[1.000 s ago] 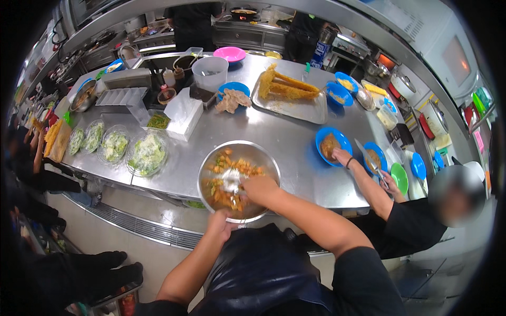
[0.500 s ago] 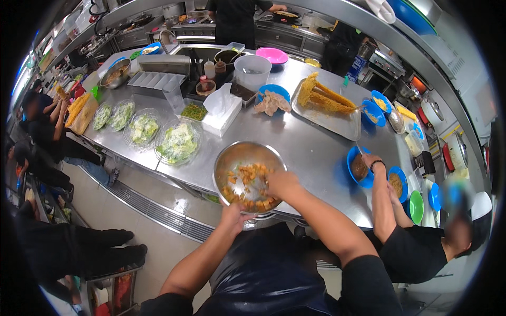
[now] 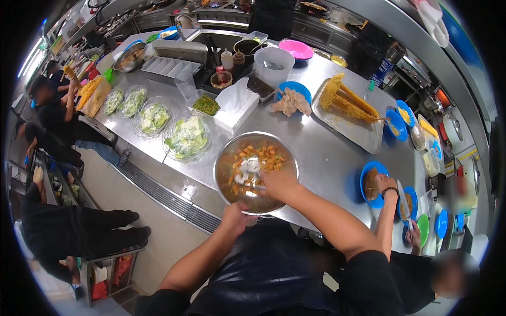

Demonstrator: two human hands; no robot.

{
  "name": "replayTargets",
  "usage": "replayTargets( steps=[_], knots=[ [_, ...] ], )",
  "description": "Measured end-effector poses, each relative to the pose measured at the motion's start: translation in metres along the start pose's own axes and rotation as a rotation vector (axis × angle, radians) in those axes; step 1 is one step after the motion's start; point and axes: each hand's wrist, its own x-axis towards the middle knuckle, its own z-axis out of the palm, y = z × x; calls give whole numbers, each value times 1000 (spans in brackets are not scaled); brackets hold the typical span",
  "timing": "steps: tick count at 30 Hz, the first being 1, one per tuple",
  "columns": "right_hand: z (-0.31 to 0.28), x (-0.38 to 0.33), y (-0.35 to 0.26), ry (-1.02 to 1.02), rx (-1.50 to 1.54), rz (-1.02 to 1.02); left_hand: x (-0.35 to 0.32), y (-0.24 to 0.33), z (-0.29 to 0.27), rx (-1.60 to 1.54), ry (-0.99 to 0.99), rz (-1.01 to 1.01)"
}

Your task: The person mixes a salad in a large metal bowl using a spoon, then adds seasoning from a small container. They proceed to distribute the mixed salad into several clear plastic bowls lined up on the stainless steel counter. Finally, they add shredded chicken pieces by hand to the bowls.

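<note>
A round stainless steel mixing bowl [image 3: 224,181] tips toward me at the counter's front edge. Browned orange cubes [image 3: 271,158], perhaps croutons or diced vegetables, lie scattered inside, mostly along the far side. My left hand [image 3: 234,218] grips the bowl's near rim, thumb over the edge. Down inside the bowl is my right hand [image 3: 276,187], its fingers curled among the cubes. Whatever those fingers hold, if anything, is hidden. Plastic bowls of shredded lettuce salad [image 3: 186,138] with white shavings stand left of the mixing bowl.
On the steel counter [image 3: 327,174] stand a tissue box [image 3: 229,118], a blue bowl of pale meat [image 3: 291,102] and a tray with golden lacy crisps [image 3: 342,124]. To my right, a co-worker's hand [image 3: 387,187] reaches into a blue bowl [image 3: 367,197]; the other holds a knife [image 3: 405,205].
The cubes have shifted from the bowl's near right toward its far side. My right hand remains inside the bowl, my left on its rim. The co-worker's knife now shows beside the blue bowls.
</note>
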Motion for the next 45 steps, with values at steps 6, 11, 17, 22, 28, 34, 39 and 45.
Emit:
replayTargets(
  steps=[6, 11, 17, 22, 28, 34, 39, 45],
  knots=[
    [-16, 45, 23, 32, 60, 115, 52, 9, 11, 21, 78, 96],
    [10, 28, 1, 17, 12, 34, 35, 23, -25, 23, -145, -37],
    [-43, 44, -21, 132, 154, 319, 84, 66, -9, 0, -211, -111],
    [-49, 24, -61, 15, 162, 452, 16, 138, 3, 184, -204, -133],
    [-54, 34, -84, 204, 158, 464, 68, 157, -33, 242, -303, -305],
    [-50, 43, -47, 1, 237, 681, 96, 144, -30, 346, -271, -376],
    [-10, 73, -34, 82, 245, 529, 126, 156, -30, 494, -318, -466],
    [-47, 44, -39, -152, 158, 478, 154, 193, -58, 638, -304, -439]
  ],
)
